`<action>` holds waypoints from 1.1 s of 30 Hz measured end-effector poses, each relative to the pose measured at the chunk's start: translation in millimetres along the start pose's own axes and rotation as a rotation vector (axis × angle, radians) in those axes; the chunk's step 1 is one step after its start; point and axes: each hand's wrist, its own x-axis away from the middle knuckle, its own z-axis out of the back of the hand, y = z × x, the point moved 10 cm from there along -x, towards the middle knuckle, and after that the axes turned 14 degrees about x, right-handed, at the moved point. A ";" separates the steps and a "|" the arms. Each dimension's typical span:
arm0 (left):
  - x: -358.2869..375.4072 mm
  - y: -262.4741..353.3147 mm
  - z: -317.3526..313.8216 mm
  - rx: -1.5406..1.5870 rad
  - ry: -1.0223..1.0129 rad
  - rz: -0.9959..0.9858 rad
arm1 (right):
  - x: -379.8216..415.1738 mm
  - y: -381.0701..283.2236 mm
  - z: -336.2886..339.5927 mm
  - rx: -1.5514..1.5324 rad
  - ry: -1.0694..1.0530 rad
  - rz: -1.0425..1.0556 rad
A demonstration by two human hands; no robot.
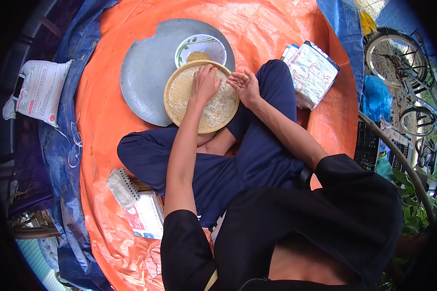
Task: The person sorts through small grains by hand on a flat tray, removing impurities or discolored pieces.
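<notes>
A round woven tray [168, 107] with a raised rim rests over my crossed legs, holding pale grain [185, 94] that looks like rice. My left hand [206, 83] is down on the grain near the tray's far side, fingers bent and drawn together; whatever they pinch is hidden. At the right rim, my right hand [246, 87] is turned palm up with its fingers stretched out, and I see nothing in it. Just beyond the tray stands a white bowl [217, 47] with green leaf patterns, containing a small heap of brownish grain [198, 56].
Under the bowl lies a large grey round sheet [141, 80] with a broken edge, on an orange tarp [102, 111]. A white printed sack [311, 72] sits by my right knee. Near my left knee are a spiral notebook [123, 188] and printed packets [145, 216]. A bicycle [398, 58] stands farther right.
</notes>
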 end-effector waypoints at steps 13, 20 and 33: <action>21.8 42.6 -22.0 0.115 -0.077 -0.036 | -3.9 -2.6 1.9 0.049 -0.009 0.033; 46.8 56.2 -40.6 0.136 -0.172 -0.160 | -2.2 -1.1 0.9 0.049 -0.037 0.033; 63.8 57.2 -47.0 0.032 -0.151 -0.203 | -1.4 0.2 0.9 0.059 -0.027 0.025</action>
